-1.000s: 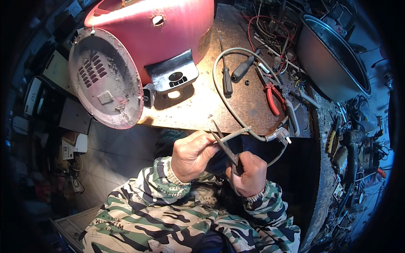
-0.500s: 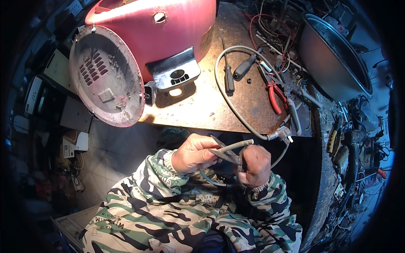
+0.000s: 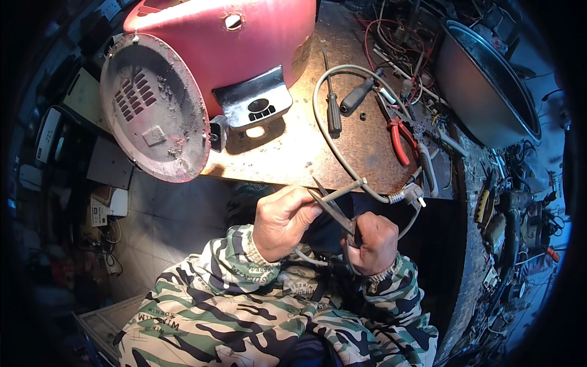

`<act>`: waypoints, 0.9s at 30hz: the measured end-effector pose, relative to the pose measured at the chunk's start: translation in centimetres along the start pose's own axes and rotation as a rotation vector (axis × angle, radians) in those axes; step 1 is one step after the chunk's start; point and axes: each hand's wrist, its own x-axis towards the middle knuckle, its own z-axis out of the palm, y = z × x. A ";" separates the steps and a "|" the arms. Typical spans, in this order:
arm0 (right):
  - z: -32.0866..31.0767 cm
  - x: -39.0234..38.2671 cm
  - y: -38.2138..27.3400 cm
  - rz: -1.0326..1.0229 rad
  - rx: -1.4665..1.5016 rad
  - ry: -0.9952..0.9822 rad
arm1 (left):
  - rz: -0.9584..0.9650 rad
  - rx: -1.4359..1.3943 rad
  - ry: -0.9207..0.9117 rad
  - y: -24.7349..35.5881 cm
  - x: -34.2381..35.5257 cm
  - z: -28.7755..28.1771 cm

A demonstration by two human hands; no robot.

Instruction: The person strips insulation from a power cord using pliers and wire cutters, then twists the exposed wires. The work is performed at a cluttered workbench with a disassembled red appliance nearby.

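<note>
My left hand pinches a grey power cable close to its cut end, which points right and slightly up. Gripped in my right hand is a pair of dark metal scissors. The blades are parted and lie against the cable just beside my left fingertips; whether they bite into the sheath I cannot tell. From my hands the cable loops low across my lap and joins a white-grey plug at the bench edge. Both hands are over my lap, in front of the bench.
A pink appliance housing stands on the bench, its dusty round base cover hanging open. A screwdriver, a black handle and red-handled pliers lie right. Beyond are tangled wires and a metal pot.
The cable's end and the scissor blades have tilted upward, and the cable tip now sits nearer the bench edge. My left hand has shifted slightly; both hands keep their hold.
</note>
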 end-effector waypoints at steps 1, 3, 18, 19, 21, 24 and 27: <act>-0.1 0.2 -0.1 0.002 -0.014 -0.005 | -0.031 -0.045 -0.014 0.1 0.1 0.0; 0.0 -0.1 0.1 -0.052 0.004 -0.009 | -0.092 -0.136 -0.048 0.2 -0.1 -0.1; -2.6 1.2 1.1 -0.459 -0.032 0.000 | -0.671 -1.328 -0.644 -1.1 -2.5 -1.9; -2.9 1.2 0.5 -0.356 -0.043 -0.028 | -0.580 -1.238 -0.569 -0.6 -1.9 -1.8; -2.4 0.5 0.8 -0.228 -0.013 -0.044 | -0.420 -0.758 -0.391 0.5 -0.8 -1.9; -1.7 -0.2 -0.1 -0.021 0.016 -0.057 | -0.330 -0.311 -0.195 2.2 0.0 -1.6; -1.1 0.0 -1.1 0.086 0.052 -0.044 | -0.115 0.018 -0.119 2.7 0.6 -1.1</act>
